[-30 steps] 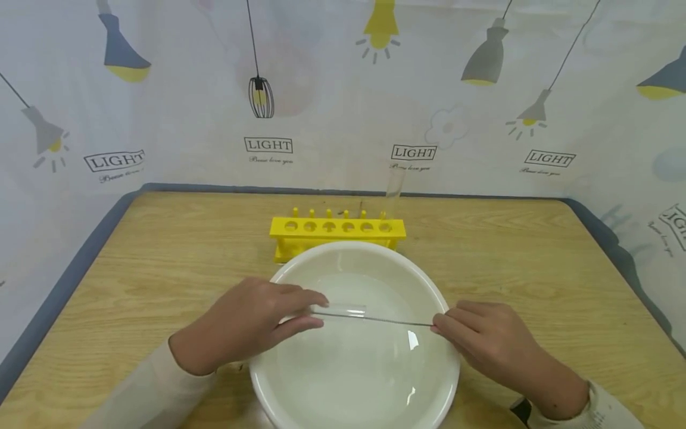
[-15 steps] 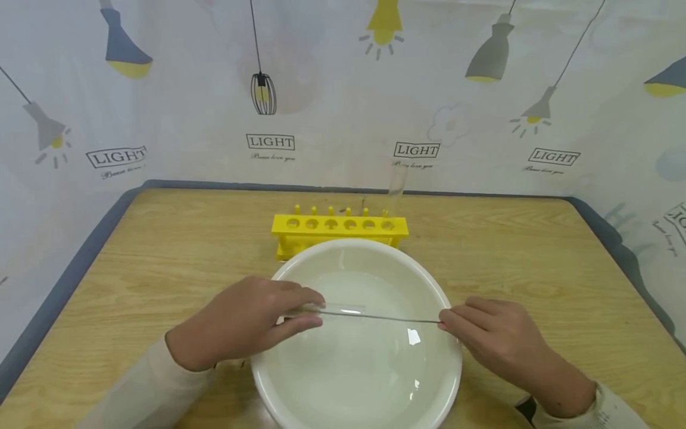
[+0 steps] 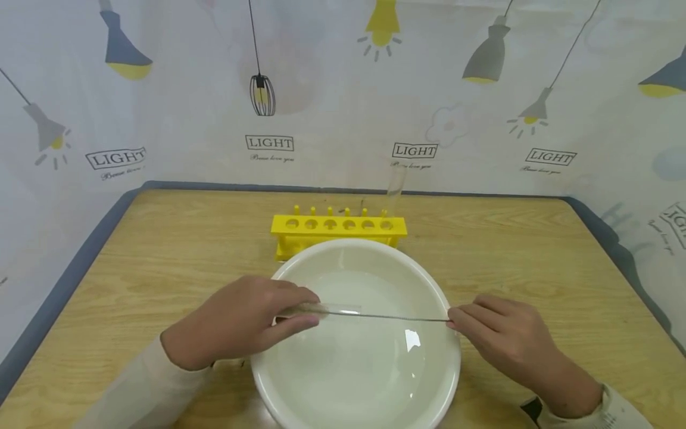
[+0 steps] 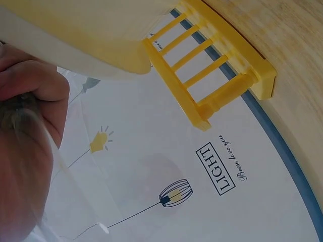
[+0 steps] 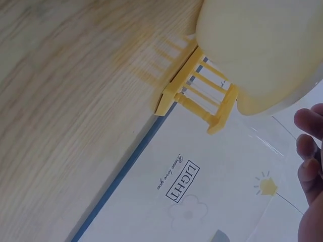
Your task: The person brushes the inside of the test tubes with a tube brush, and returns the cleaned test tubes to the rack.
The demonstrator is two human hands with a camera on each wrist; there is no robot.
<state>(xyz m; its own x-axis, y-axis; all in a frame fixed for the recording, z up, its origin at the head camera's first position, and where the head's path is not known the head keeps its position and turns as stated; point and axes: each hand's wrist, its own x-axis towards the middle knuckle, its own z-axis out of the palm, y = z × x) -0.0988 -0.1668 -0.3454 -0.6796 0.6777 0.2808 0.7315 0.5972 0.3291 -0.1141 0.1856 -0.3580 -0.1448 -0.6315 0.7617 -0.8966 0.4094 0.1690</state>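
Observation:
Over the white basin, my left hand grips a clear test tube, its mouth toward the right. A test tube brush runs into that mouth; its bristles show inside the glass near my left fingertips. The brush's thin twisted-wire handle is pinched by my right hand at the basin's right rim. In the left wrist view the glass tube slants down from my curled fingers. Only the curled fingers of the right hand show in the right wrist view.
Behind the basin stands a yellow test tube rack, partly hidden by the rim. Another clear tube stands upright at its right end. The wooden table meets a lamp-patterned backdrop at the back.
My right hand has moved to the right with the brush handle, and the bristles have come closer to the tube's mouth. The left hand has shifted slightly left with the test tube.

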